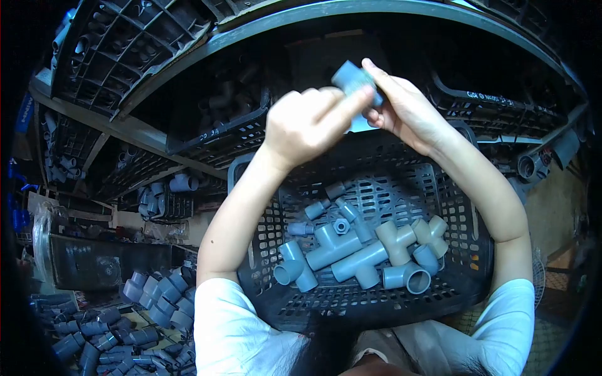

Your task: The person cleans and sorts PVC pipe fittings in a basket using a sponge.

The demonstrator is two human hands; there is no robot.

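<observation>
In front of the shelf, my right hand [407,109] grips a grey plastic pipe fitting [347,74], fingers and thumb closed round its right side. The fitting is blurred, and its exact shape cannot be made out. My left hand [307,125] is curled into a fist, one digit stretched across to the fitting and touching it; whatever those curled fingers may hold is hidden. Below both hands stands a black plastic basket [364,316]. Inside it lie several grey tee fittings [360,260], an elbow fitting [407,277], beige tees [396,241] and smaller couplings [316,208].
Black crates [219,133] of fittings fill the shelf ahead, under a metal shelf beam [351,7]. Another crate [495,103] sits at the right. A large heap of grey fittings [119,338] covers the lower left. A mesh fan guard [537,279] shows at the right.
</observation>
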